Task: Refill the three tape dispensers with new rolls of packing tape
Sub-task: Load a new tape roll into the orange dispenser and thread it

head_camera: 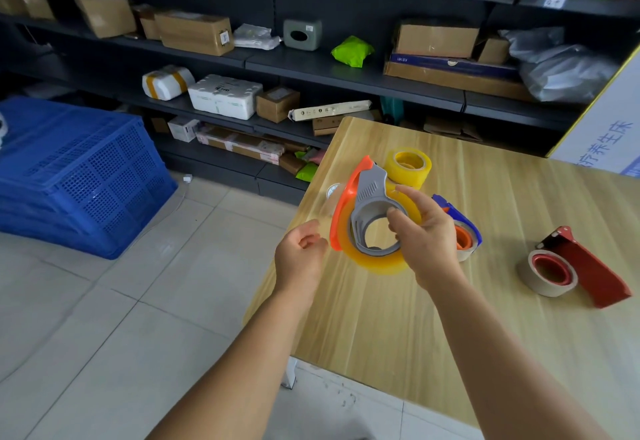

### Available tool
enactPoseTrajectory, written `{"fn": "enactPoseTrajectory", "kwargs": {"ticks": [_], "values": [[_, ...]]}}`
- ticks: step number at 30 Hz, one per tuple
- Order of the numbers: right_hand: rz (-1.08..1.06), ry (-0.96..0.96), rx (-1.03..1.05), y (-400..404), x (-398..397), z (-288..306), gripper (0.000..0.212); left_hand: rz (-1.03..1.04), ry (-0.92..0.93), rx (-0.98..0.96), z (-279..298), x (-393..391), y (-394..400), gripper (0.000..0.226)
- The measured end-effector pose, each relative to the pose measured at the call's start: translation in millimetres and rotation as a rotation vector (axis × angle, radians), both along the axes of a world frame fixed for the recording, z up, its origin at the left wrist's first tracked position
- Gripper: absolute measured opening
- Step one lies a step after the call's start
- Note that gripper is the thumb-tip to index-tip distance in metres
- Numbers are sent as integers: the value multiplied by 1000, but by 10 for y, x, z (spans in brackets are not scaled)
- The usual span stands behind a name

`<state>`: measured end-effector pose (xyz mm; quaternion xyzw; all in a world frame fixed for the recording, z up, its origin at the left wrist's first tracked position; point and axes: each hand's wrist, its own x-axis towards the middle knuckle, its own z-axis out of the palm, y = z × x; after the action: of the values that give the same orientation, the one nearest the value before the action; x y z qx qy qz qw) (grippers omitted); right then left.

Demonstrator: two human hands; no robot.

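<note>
My right hand (426, 239) grips an orange and grey tape dispenser (370, 190) above the wooden table (381, 318). A yellow tape roll (377, 261) sits on its hub. My left hand (299, 252) is just left of the orange guard, fingers curled, pinching what looks like a thin clear strip of tape drawn from the roll. A spare yellow roll (408, 166) stands behind the dispenser. Behind my right hand lies a blue dispenser (460, 221), partly hidden. A red dispenser (581, 266) with a pale roll (550, 273) lies at the right.
Stacked blue plastic crates (76, 169) stand on the tiled floor at the left. Dark shelves (346, 72) with cardboard boxes and parcels run along the back. A white printed board (602, 128) leans at the table's far right corner.
</note>
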<state>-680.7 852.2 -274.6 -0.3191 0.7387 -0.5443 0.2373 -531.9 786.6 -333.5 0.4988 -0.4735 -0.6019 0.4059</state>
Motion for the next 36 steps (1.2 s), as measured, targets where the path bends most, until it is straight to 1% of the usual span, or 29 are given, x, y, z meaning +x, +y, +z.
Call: {"fn": "enactPoseTrajectory", "kwargs": {"ticks": [2,4,6,9,14,18,20,24,28,32,36], "values": [[9,-11,4,-6,13,8,33,76,-148,-51,24,-33,-39,29],[11,-27,-4,-5,22,7,31,125,-261,-132,71,-64,-67,24],[5,-42,-9,-7,8,6,31,144,-300,-211,97,-76,-96,17],[-27,-68,-36,-15,-53,15,33,132,-365,-348,78,-61,-114,25],[-40,-85,-51,-41,-112,21,34,110,-342,-441,86,-77,-79,29],[-40,-104,-45,-45,-120,15,36,131,-275,-412,116,-79,-60,30],[-41,-115,-43,-50,-125,20,37,143,-304,-431,115,-73,-64,30],[-39,-127,-27,-66,-129,36,39,198,-275,-430,160,-107,-75,28],[-26,-141,-15,-76,-118,48,39,294,-250,-499,212,-131,-90,27],[-23,-155,-11,-86,-100,48,38,322,-292,-517,231,-117,-125,29],[-44,-175,-20,-101,-122,62,40,254,-351,-519,180,-86,-118,28]]}}
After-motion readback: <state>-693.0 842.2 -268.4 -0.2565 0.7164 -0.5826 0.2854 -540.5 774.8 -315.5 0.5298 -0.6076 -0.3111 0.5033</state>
